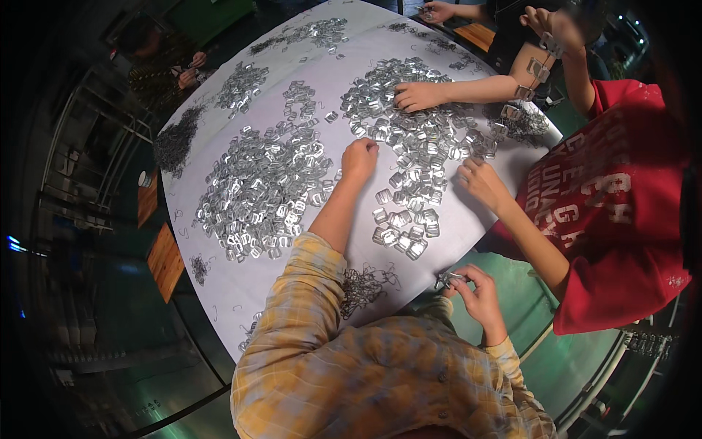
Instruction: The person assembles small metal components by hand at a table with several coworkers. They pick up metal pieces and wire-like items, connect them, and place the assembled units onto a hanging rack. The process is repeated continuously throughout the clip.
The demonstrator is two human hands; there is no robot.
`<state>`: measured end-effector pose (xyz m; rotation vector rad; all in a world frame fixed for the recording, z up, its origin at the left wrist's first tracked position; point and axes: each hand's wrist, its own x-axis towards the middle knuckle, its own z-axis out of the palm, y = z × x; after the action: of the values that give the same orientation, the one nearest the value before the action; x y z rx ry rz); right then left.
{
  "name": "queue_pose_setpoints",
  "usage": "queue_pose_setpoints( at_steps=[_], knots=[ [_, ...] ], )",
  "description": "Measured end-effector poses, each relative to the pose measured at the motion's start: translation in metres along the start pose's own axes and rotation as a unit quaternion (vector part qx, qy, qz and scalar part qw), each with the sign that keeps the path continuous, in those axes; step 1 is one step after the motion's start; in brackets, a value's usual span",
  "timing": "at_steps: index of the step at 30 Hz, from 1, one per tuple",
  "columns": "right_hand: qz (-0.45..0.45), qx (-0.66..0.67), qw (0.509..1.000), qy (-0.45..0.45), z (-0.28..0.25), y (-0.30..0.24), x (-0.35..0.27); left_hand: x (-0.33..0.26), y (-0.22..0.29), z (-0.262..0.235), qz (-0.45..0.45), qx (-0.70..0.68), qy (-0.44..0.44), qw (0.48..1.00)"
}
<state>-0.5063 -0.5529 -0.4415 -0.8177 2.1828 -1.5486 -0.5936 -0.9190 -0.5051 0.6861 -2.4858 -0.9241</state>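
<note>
My left hand (359, 160) is stretched out over the white table, its fingers drawn together at the near edge of a heap of shiny metal buckle-like pieces (398, 80). Whether a piece is between those fingertips is hidden. Beyond the table's front edge, my right hand (479, 295) pinches small metal pieces (447, 279), dark and silvery, with thumb and fingers. Left of my left forearm spreads another big heap of the same shiny pieces (259, 186). A tangle of dark wire hooks (363, 287) lies by my left sleeve, close to the table edge.
At right, a person in a red shirt (614, 197) has a hand (482, 183) beside the pieces. Another person's hand (420, 96) rests on the far heap. Someone sits at the far left (157, 69). Wooden stools (166, 263) stand left of the table (241, 293).
</note>
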Motion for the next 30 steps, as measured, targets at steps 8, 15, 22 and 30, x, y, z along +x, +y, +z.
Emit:
queue_pose_setpoints(
  at_steps=[8, 15, 22, 30],
  knots=[
    [-0.011, 0.012, 1.000, -0.010, 0.002, 0.001, -0.003, -0.058, 0.004, -0.058, 0.039, -0.051, -0.163, 0.985],
    [-0.010, 0.045, 0.999, -0.022, 0.011, 0.006, -0.004, -0.180, 0.001, -0.178, -0.144, 0.104, -0.293, 0.940],
    [-0.027, 0.027, 0.998, -0.046, 0.019, 0.009, -0.006, -0.280, -0.001, -0.162, -0.139, 0.222, -0.202, 0.944],
    [-0.004, 0.045, 0.997, -0.067, 0.030, 0.002, -0.010, -0.270, 0.003, -0.166, -0.031, 0.225, -0.117, 0.967]
  ],
)
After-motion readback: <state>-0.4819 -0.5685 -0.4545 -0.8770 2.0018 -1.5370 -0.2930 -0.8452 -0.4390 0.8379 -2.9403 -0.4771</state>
